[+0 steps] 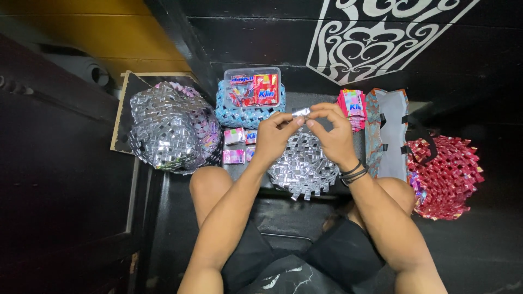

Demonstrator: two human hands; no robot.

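So both hands are up in front pinching one small folded silver foil strip [300,112] between them. The left hand [274,137] has thumb and fingertips closed on its left end, and the right hand [333,135] grips the right end the same way. The strip hangs just above one round silver woven piece [303,166] resting by the knees.

Counting outward: one blue woven basket [248,113] sits further back, with one clear plastic tub [253,87] of red and pink sachets on top. Just left of the hands are about four small folded pink wrappers [238,146]. Further left is one big silver woven heap [171,128] on a board. On the right there's one stack of pink sachets [352,108], one patterned flat panel with black straps [388,136], and one red woven bag [447,177]. Two black bands [353,172] on the right wrist.
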